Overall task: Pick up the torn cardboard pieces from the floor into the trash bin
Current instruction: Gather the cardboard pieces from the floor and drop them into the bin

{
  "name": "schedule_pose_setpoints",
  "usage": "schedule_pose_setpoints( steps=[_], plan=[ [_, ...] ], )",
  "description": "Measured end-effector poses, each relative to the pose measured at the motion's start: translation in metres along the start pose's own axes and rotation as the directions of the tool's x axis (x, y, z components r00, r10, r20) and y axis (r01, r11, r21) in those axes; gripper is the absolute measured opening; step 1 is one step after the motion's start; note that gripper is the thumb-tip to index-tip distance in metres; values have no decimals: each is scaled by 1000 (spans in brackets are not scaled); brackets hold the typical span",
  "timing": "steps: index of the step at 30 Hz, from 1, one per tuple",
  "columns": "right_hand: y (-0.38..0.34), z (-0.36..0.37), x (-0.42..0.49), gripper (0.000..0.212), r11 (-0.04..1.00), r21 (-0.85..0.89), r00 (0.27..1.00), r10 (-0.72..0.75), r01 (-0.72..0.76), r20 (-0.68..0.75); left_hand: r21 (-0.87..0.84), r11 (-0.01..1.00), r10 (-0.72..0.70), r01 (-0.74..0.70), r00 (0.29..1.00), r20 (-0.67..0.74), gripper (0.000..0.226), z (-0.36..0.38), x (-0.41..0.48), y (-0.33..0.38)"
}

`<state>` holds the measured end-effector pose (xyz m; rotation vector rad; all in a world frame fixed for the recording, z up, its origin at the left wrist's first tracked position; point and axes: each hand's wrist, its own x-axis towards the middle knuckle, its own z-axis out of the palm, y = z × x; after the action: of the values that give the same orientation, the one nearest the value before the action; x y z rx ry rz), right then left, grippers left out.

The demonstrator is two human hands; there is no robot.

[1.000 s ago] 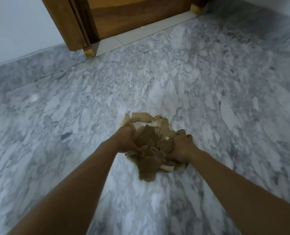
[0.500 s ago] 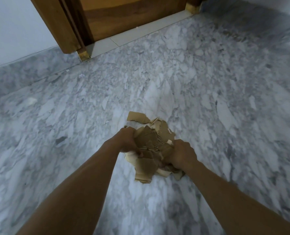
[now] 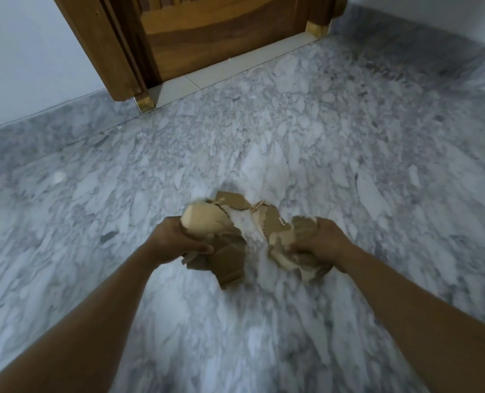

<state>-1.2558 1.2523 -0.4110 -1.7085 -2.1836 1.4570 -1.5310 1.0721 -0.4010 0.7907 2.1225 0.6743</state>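
Two bare forearms reach in from the near corners, the left forearm (image 3: 79, 321) and the right forearm (image 3: 423, 307), over a grey-white marble floor (image 3: 363, 171). In the middle of the scene the left hand (image 3: 179, 242) has its fingers and thumb curled tight round a clump of torn cardboard pieces (image 3: 227, 259), brown flaps hanging below the fist and a pale sheet bulging above it. Just to the right, the right hand (image 3: 323, 245) is clenched on a second clump (image 3: 278, 236) of the same brown and pale scraps. The two clumps are parted by a gap of bare marble, but more pieces bridge them at the far side. Whether the lowest edges touch the floor cannot be told. Farther off, a few tiny white flecks (image 3: 140, 134) lie on the marble to the left. At the far end a pale threshold strip (image 3: 235, 69) runs under a wooden door (image 3: 221, 32), with its door frame (image 3: 102, 46) and a white wall (image 3: 23, 52) at far left.
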Motion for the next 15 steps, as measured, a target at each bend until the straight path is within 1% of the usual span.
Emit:
schedule_pose_setpoints(
  steps=[1,3,4,5,7,9,10,11,12,13,14,15],
  plan=[
    [-10,-9,2,60,999,32,999,-2,3,-49,-64,998,-19,18,1000,-21,53,-10,-6,-2],
    [-32,-18,13,62,999,20,995,-23,25,-94,-132,990,-49,45,998,-29,47,-23,-16,-1],
    [-43,-17,20,68,999,28,994,-22,25,-110,-152,987,-62,59,998,-15,44,-26,-20,1],
    [-52,-14,26,75,998,56,993,-14,21,-120,-147,986,-72,73,997,17,42,-27,-20,3],
    [-63,-4,37,81,999,52,992,18,-12,-123,-98,991,-87,94,993,79,41,-21,-18,11],
    [-65,12,45,80,999,-21,991,35,-38,-125,-16,996,-89,91,992,85,43,-7,-8,16],
    [-66,20,46,80,997,-55,991,43,-51,-127,40,995,-95,93,994,57,45,3,-1,17],
    [-63,30,49,82,993,-98,990,47,-61,-133,101,990,-102,100,995,14,50,12,5,17],
    [-61,39,50,87,978,-202,994,33,-55,-109,153,984,-91,93,996,-25,59,21,11,18],
    [-60,45,48,90,940,-340,998,21,-42,-66,192,978,-69,77,996,-50,73,30,17,17],
    [-56,50,48,85,900,-434,999,3,-22,-44,232,970,-56,68,997,-60,90,37,21,16],
    [-53,54,49,80,887,-462,999,-21,2,-37,261,963,-46,61,997,-62,98,43,25,17]
  ],
)
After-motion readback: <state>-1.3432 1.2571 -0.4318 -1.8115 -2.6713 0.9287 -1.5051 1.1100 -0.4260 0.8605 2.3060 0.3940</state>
